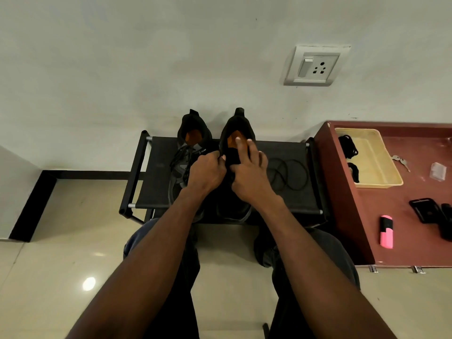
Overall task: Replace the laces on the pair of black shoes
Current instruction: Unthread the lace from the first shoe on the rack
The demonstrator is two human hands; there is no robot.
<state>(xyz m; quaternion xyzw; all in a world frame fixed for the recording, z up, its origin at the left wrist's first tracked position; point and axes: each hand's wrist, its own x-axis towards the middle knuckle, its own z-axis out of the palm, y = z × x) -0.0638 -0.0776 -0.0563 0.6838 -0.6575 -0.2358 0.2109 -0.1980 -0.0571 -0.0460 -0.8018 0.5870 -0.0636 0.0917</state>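
— How many shoes?
— Two, frame centre on the rack (156, 167): left shoe (188, 152), right shoe (236, 143). Left hand (205, 173) pinches its collar, right hand (249, 177) grips its tongue. One loose lace (288, 173) lies right.

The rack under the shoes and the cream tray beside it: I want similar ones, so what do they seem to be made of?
The rack looks like matte black woven fabric stretched between dark tubes, with silvery metal rod ends showing at the corners. The cream tray looks like moulded plastic, slightly glossy, with a rounded, lipped rim. Both are guesses from the look alone.
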